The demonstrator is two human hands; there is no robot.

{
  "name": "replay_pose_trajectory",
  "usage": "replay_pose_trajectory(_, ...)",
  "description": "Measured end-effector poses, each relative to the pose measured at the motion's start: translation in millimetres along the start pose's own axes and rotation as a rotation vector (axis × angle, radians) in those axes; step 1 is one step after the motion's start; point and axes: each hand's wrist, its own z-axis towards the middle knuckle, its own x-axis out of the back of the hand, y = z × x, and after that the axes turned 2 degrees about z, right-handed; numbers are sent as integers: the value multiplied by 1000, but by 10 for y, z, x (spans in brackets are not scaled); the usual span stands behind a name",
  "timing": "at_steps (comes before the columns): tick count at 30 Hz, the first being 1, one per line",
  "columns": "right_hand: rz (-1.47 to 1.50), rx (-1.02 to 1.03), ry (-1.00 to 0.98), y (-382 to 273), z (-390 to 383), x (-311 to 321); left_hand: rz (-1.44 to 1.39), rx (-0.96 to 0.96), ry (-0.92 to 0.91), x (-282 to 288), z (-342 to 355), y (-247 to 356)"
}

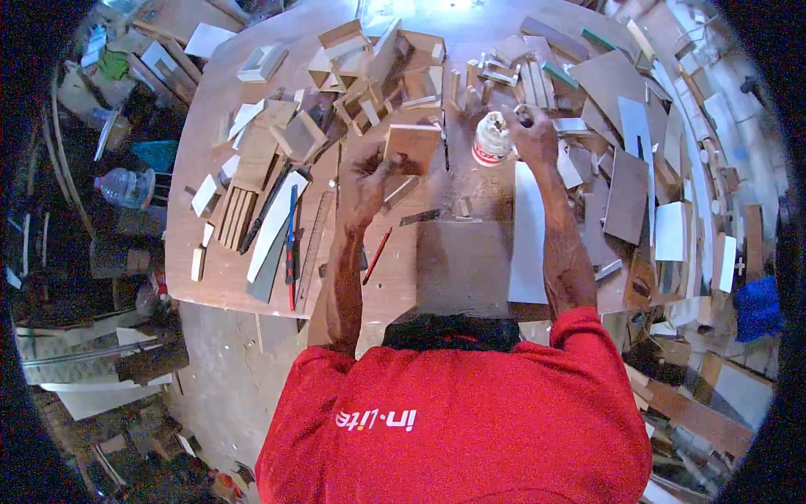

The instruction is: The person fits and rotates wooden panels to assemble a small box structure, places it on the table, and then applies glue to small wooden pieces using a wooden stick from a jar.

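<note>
My left hand (pixel 372 172) grips a small brown wooden panel (pixel 413 144) with a pale upper edge, held tilted above the table. To its right stands an open white plastic bottle (pixel 490 144) with a red-and-white label and a crusted, whitish mouth. Close beside the bottle's mouth is my right hand (pixel 534 134), its fingers curled together; what they pinch, if anything, is too dark to make out. Below the left hand lie a red pencil (pixel 377 257) and a thin ruler (pixel 316 239). A blue-and-red slim tool (pixel 291 248) rests further left.
Several small wooden frames (pixel 357 71) are heaped at the far middle of the brown table (pixel 395 290). Grooved wood blocks (pixel 236 217) and a white strip (pixel 275 228) lie left. A long white board (pixel 527 244) and brown offcuts (pixel 626 195) lie right. Scrap surrounds the table, with a clear bottle (pixel 126 186) left.
</note>
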Motion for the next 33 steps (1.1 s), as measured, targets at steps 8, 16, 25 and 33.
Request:
replay_pose_trajectory(8, -269, 125, 53, 150, 181, -124, 200, 44, -23, -129, -144, -234)
replay_pose_trajectory(16, -229, 173, 134, -39, 101, 54, 148, -94, -84, -420, -157, -193)
replay_pose_trajectory(25, -33, 202, 428, -210, -32, 793, 153, -16, -39, -488, -89, -314)
replay_pose_trajectory(33, 842, -215, 553, 354, -332, 979, 164, -51, 17, -755, -81, -72)
